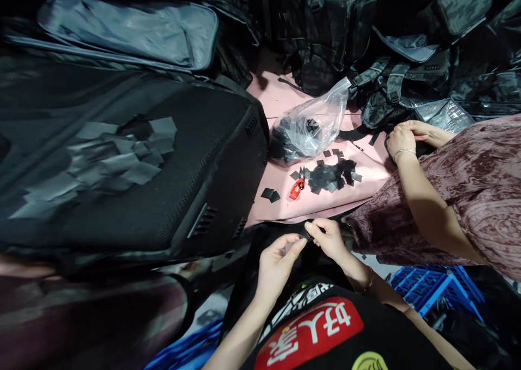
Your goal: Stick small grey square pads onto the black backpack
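Note:
My left hand (279, 259) and my right hand (329, 241) are held close together, just in front of the pink table edge. Thumb and fingers of both pinch a small black piece (304, 234), too small and dark to make out its kind fully. On the pink table (280, 96) just beyond lies a loose pile of small black square pieces (325, 176). Red-handled snips (297, 189) rest at the pile's left side. A clear plastic bag (325, 115) with dark contents stands behind the pile.
A large black bag (211, 158) fills the left, with grey pieces (118, 161) scattered on top. Camouflage backpacks (325, 33) crowd the back. At the right, another person's hands (402, 139) work on something dark. A blue plastic crate (427, 288) stands below.

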Demonstrator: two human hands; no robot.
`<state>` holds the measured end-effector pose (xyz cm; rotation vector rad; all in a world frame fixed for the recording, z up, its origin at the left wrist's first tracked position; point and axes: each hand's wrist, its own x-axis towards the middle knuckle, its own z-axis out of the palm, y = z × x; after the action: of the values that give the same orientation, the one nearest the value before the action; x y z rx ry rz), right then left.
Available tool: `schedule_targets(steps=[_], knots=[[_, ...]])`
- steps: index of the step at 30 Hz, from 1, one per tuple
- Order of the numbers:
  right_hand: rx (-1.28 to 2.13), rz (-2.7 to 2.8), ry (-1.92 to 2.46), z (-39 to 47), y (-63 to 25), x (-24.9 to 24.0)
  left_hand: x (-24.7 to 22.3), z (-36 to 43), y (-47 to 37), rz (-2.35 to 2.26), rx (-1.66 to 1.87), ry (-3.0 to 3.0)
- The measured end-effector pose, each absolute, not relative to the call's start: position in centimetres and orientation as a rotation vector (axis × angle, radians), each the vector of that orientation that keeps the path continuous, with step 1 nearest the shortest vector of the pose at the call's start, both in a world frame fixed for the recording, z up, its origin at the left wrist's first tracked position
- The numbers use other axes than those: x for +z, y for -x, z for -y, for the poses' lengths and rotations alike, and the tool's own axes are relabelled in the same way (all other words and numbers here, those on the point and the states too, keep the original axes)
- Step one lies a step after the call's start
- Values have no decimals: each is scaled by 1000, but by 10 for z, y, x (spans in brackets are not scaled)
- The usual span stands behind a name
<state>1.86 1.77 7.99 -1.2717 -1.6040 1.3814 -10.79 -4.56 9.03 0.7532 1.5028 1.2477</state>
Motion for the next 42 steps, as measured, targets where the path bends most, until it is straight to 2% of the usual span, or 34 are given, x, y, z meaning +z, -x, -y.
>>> schedule_targets(steps=[9,16,23,35,42], knots=[[1460,1574,1277,-21,-17,75,92,45,114,-1629,1250,-1091],[1927,1399,1159,-23,-20,78,88,36,112,-1608,1345,-856],[1765,1482,1163,-22,-26,85,90,18,106,-1176,1296,-320],[1609,1556,1272,-22,-32,85,79,10,93,-1309,1419,-341],[1736,1415,1297,-24,-35,93,81,1,121,-1325,1621,-213]])
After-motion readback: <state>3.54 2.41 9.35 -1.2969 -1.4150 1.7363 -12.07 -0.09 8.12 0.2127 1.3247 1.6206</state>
